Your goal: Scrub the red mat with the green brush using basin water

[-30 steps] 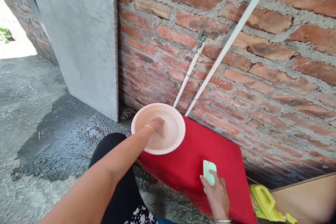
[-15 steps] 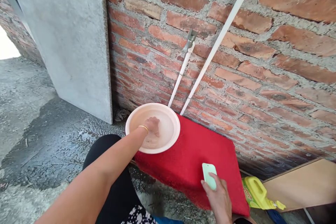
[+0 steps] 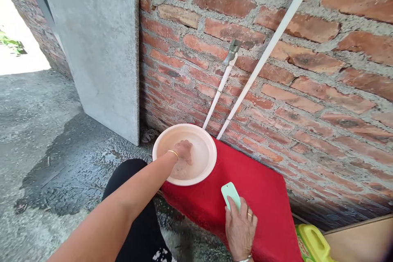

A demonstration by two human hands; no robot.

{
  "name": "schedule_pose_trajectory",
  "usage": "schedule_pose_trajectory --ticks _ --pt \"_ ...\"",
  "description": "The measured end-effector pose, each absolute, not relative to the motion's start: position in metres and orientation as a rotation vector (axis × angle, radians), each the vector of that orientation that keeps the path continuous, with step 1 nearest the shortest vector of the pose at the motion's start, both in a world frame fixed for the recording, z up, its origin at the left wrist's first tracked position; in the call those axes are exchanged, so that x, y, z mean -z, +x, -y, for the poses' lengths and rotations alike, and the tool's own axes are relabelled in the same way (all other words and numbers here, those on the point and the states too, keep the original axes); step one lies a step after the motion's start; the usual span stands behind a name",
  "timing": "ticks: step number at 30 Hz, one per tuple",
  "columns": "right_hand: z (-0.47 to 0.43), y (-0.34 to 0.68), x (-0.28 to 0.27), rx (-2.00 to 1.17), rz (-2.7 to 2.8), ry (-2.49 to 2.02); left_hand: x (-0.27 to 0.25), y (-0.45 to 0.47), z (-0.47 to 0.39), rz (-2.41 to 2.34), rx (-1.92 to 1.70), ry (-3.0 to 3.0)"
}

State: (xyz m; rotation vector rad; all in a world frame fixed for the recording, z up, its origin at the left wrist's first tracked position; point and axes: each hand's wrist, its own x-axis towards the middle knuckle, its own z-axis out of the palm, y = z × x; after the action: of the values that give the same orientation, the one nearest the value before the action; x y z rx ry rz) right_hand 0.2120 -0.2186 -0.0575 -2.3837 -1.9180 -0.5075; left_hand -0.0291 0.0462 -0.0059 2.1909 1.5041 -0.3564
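Observation:
My left hand (image 3: 183, 151) dips into the cloudy water of a pale pink basin (image 3: 208, 168), its thumb apart from the bent fingers; the fingertips are partly hidden under water. Nothing shows in that hand. My right hand (image 3: 241, 229) grips a mint-green scrub brush (image 3: 230, 192), flat and rounded with a small hole at its far end. Its underside, against the cloth, is hidden. Beneath it spreads a wet-looking red cloth (image 3: 260, 180), laid over a low bench or table. The basin stands on the far left end of this cloth.
A brick wall (image 3: 196, 77) rises behind, carrying a grey tap (image 3: 231, 51) and white pipes (image 3: 267, 53). A grey slab (image 3: 98, 49) leans at the left over wet concrete floor (image 3: 67, 163). A yellow detergent jug (image 3: 315, 243) stands at the lower right beside a tan board (image 3: 362, 239).
My right hand has moved the scrub brush leftward across the red cloth, towards the basin. My left hand stays in the water. The view has shifted slightly left.

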Motion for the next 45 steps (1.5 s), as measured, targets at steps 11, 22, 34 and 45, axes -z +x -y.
schedule_pose_trajectory --ticks 11,22,34,45 --pt "0.215 0.244 0.053 -0.169 1.606 -2.131 0.012 -0.028 -0.051 -1.489 0.334 2.177" --pt "0.211 0.236 0.054 -0.337 1.451 -2.046 0.011 -0.027 -0.051 -1.464 0.342 2.179" --pt "0.146 0.208 0.059 -0.377 1.174 -2.06 0.011 -0.027 -0.051 -1.48 0.287 2.144" --pt "0.149 0.187 0.059 0.136 1.82 -2.232 0.013 -0.029 -0.052 -1.465 0.295 2.159"
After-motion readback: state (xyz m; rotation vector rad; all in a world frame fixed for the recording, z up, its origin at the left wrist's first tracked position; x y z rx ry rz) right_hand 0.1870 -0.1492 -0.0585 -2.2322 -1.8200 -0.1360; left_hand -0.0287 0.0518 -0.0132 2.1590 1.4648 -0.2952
